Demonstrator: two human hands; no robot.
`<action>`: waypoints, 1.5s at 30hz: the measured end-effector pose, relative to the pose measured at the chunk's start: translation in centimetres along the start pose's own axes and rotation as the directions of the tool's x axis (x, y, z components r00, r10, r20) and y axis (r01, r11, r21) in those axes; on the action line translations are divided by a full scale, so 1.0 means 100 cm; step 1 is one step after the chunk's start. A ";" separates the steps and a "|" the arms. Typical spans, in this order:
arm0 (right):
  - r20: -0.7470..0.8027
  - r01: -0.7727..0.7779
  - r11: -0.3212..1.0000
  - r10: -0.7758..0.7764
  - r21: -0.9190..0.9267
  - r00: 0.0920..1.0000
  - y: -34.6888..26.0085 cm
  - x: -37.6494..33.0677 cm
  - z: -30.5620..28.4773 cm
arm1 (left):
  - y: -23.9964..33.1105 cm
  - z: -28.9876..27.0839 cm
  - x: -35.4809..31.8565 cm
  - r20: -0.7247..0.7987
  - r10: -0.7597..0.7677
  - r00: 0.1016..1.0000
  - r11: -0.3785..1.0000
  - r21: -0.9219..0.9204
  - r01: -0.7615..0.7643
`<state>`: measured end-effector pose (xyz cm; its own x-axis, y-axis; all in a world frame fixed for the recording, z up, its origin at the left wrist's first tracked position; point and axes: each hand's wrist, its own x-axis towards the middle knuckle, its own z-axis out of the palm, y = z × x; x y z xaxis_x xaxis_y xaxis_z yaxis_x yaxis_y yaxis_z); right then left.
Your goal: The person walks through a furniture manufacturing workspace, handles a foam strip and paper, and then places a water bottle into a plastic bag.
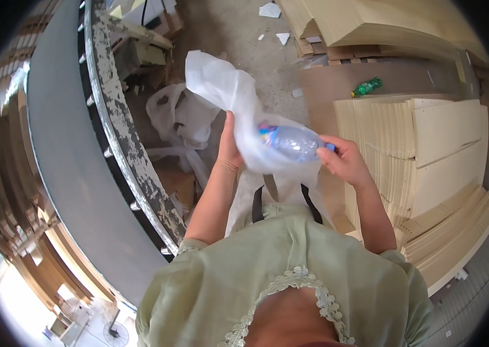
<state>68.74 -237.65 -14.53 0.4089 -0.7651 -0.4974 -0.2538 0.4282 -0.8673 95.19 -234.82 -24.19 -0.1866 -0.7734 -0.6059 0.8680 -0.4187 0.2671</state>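
Note:
A clear plastic bottle (pixel 296 143) with a blue cap and a colourful label lies on its side in front of my body. My right hand (pixel 345 162) is closed round its neck and cap. White translucent plastic wrap (pixel 221 81) runs past the bottle's left end and beneath it, partly blurred by motion. My left hand (pixel 230 141) grips this wrap from the left with the thumb up; its other fingers are hidden behind the sheet.
To my left runs a grey conveyor belt (pixel 76 127) with a worn metal side rail (pixel 120 110). Crumpled white plastic (pixel 183 115) lies on the floor ahead. Stacked beige panels (pixel 383 139) stand at my right, with a green bottle (pixel 367 87) behind them. More sheets (pixel 371 23) are piled farther off.

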 end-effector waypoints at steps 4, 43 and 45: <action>0.036 0.176 0.983 -0.174 -0.043 0.984 -0.032 -0.016 -0.007 | -0.007 0.010 -0.011 0.052 -0.194 0.980 0.977 0.104 0.188; -0.504 0.116 0.968 -0.216 -0.223 0.836 0.007 -0.030 0.010 | -0.032 -0.008 -0.030 -0.101 -0.044 0.994 0.992 0.115 0.055; -0.519 0.116 0.949 -0.261 -0.294 0.814 0.009 -0.032 0.001 | -0.019 0.012 -0.043 -0.329 -0.012 0.944 0.964 0.248 0.099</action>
<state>67.26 -234.74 -13.74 -0.0556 -0.9841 -0.1688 -0.4511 0.1755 -0.8750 93.78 -231.28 -21.24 -0.0350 -0.5686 -0.8219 0.7037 -0.5980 0.3837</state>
